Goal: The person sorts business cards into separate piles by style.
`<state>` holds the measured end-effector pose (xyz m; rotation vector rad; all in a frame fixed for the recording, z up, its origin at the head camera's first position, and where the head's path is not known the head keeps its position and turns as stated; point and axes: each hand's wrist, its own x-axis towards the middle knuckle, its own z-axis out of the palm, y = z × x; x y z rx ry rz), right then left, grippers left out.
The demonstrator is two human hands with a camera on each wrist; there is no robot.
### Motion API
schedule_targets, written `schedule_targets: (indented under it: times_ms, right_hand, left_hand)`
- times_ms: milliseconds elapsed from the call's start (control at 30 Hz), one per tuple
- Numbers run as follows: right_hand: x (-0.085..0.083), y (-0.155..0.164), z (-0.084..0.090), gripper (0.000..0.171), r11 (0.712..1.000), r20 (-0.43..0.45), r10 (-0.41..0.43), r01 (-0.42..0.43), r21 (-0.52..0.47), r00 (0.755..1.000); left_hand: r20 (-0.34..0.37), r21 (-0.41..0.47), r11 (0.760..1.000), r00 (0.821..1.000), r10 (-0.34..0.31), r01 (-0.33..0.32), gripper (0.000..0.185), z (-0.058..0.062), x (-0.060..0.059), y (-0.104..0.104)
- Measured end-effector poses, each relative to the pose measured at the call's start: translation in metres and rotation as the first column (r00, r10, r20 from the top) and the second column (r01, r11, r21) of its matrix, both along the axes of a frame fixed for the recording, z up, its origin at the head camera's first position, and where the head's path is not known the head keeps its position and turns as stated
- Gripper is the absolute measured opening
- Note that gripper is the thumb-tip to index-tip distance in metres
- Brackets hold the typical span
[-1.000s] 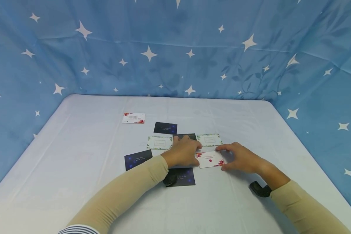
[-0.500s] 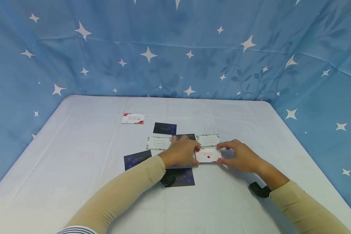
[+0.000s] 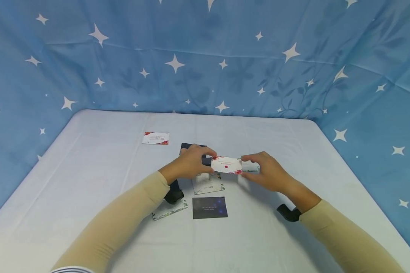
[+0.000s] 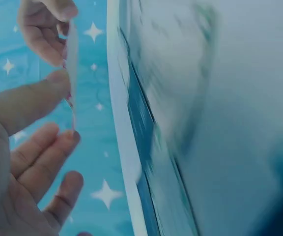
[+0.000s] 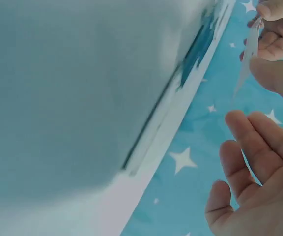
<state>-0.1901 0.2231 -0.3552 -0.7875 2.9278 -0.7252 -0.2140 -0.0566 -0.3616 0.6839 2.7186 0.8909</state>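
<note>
A white business card with red flowers (image 3: 226, 165) is held up off the table between both hands. My left hand (image 3: 190, 162) pinches its left end between thumb and finger, and my right hand (image 3: 269, 172) grips the right end. Both wrist views show the card edge-on: the card (image 4: 72, 64) appears as a thin strip in the left one, and the card (image 5: 251, 46) looks much the same in the right one. Below it lies a white card with green leaves (image 3: 208, 184). A dark blue card (image 3: 210, 207) lies nearer me.
Another red-flowered card (image 3: 155, 138) lies far left on the white table (image 3: 276, 242). Beside the left wrist is a leaf-bordered card (image 3: 171, 211), partly covered. A dark card (image 3: 193, 145) shows behind the left hand, and another leaf card (image 3: 251, 166) behind the right fingers.
Both hands have raised the red-flowered card from the table and carried it left. Leaf-bordered cards that were under the left hand and arm now show; the left hand covers others farther back.
</note>
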Motion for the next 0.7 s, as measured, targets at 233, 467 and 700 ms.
schedule_targets:
  times_ms: [233,467,700]
  right_hand:
    - [-0.021,-0.035,-0.001,0.058,0.999,0.083,0.007,-0.003,-0.051,0.997]
    - [-0.046,-0.080,0.000,0.057,0.996,0.113,0.016,-0.005,-0.092,0.993]
    - [-0.075,-0.133,-0.003,0.059,0.997,0.109,0.033,-0.025,-0.072,0.993]
  left_hand:
    - [0.065,0.114,0.992,0.996,0.053,-0.060,0.055,-0.003,-0.006,-0.039]
    - [0.032,0.090,0.989,0.993,0.114,-0.117,0.057,0.000,-0.017,-0.083]
    - [0.027,0.011,0.984,0.983,0.179,-0.179,0.061,0.005,-0.040,-0.126]
